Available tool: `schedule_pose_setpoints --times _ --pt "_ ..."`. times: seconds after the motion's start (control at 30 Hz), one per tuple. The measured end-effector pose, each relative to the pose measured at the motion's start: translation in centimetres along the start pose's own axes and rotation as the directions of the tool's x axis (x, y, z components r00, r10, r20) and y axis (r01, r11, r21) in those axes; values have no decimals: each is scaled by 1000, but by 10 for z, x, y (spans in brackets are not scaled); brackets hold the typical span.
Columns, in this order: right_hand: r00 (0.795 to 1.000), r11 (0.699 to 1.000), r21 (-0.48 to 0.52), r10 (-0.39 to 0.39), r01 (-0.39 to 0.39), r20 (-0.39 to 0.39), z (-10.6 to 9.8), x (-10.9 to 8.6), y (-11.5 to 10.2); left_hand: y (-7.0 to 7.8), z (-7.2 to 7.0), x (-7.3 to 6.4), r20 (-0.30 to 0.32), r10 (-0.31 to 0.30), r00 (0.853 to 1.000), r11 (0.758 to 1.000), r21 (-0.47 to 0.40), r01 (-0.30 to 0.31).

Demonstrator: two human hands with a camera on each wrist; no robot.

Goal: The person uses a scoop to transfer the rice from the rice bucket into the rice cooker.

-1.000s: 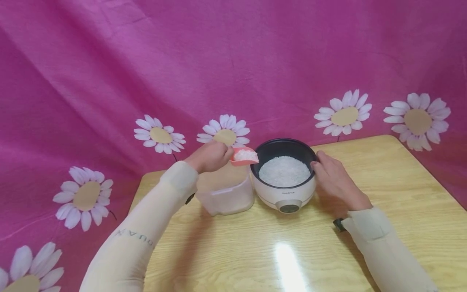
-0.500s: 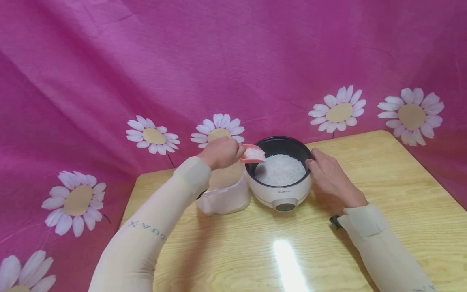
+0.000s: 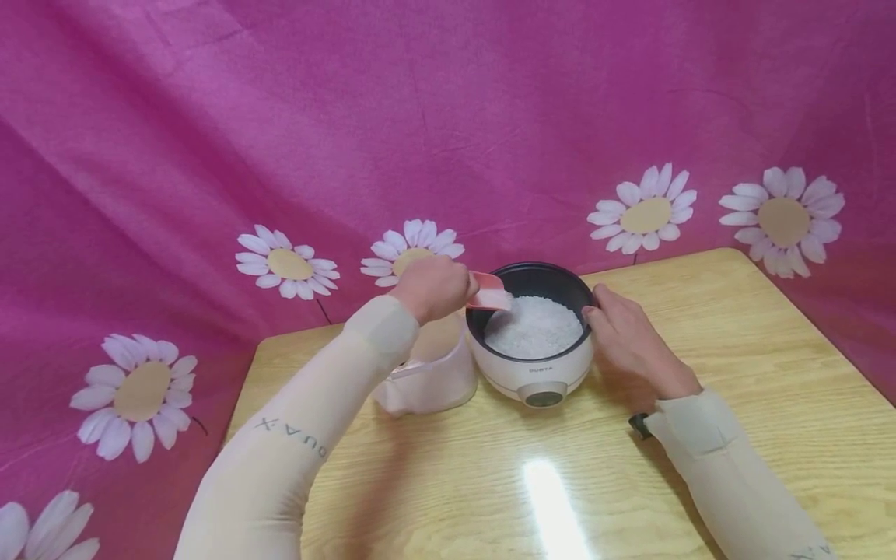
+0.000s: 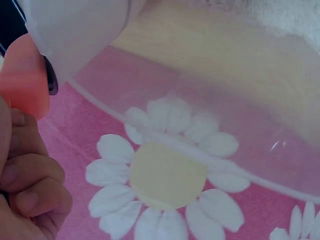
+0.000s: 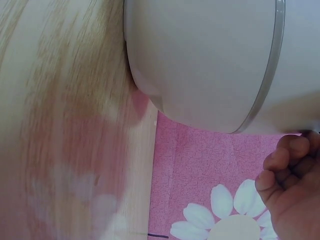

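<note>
My left hand [image 3: 435, 289] grips a pink scoop [image 3: 483, 280] by its handle, fingers curled round it in the left wrist view. The scoop tips toward the rice cooker [image 3: 500, 369], its mouth over the left rim and white rice at its lip. More white rice [image 3: 537, 330] covers the bottom of the cooker's black inner pot. My right hand [image 3: 626, 334] holds the cooker's right rim, thumb at the top edge. In the right wrist view its curled fingers [image 5: 277, 159] sit close under the edge of the white body [image 5: 205, 65].
Left of the cooker stands a translucent plastic container [image 3: 434, 387], partly hidden by my left forearm; rice [image 4: 250, 17] shows in it in the left wrist view. Everything stands on a wooden table [image 3: 448, 482]. A magenta flowered cloth [image 3: 448, 117] hangs right behind.
My left hand has moved right with the scoop, from above the container to over the cooker's rim, and the scoop has tilted down. My right hand keeps its hold on the rim.
</note>
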State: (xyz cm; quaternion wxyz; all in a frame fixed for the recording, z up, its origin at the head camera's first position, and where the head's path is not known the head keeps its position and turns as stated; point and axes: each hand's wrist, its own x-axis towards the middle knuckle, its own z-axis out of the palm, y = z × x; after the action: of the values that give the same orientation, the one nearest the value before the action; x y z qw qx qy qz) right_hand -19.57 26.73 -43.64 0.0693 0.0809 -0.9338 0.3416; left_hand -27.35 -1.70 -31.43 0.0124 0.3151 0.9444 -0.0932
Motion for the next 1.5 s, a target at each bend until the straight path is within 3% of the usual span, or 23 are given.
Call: schedule_pose_setpoints --times 0.27,0.67,0.87,1.03,1.17,1.4,1.5 --pt "999 1000 -7 -29 29 -15 5 1 -5 6 -10 -5 -19 15 1000 989 150 -12" --pt "1000 1000 -10 -17 17 4 8 3 -9 -4 -15 -18 19 -19 1000 981 193 15" --pt "1000 1000 1 10 -10 26 7 1 -7 -17 -18 -31 -11 -11 1000 986 164 13" --pt "999 1000 -6 17 -17 38 6 1 -5 -31 -15 -46 -27 -54 998 997 50 55" --pt "998 999 -8 32 -32 46 5 1 -4 -44 -8 -59 -49 -93 994 995 20 94" --pt "1000 1000 6 22 -22 15 4 3 -1 -64 4 -84 -83 -78 994 991 99 86" --pt "1000 1000 2 18 -18 6 4 3 0 -72 7 -92 -109 -89 990 991 93 100"
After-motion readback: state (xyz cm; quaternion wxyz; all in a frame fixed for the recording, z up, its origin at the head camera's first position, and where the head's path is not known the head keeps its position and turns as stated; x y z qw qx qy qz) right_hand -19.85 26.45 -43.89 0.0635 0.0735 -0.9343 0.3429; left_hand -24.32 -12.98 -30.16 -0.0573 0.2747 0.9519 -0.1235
